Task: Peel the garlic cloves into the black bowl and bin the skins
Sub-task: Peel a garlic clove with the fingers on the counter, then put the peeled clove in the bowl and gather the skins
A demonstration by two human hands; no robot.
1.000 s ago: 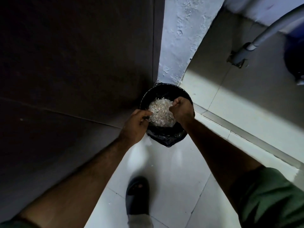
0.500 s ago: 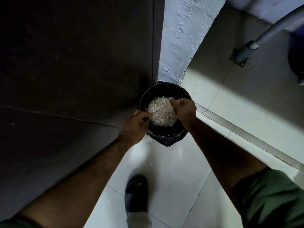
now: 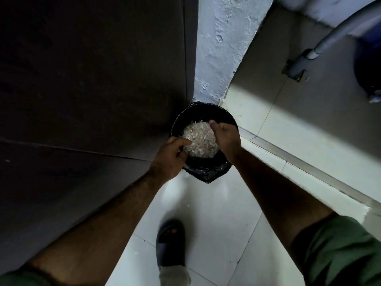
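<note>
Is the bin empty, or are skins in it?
Not empty: a pale heap of skins fills the black-lined bin nearly to its rim, between both hands.

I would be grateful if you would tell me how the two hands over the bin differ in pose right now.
The left hand sits at the near left edge of the garlic skins, fingers curled round something dark; the right hand sits on their right side, thumb up, fingers down among them. The left is nearer the camera, the right farther. Both are over the black-lined bin.
</note>
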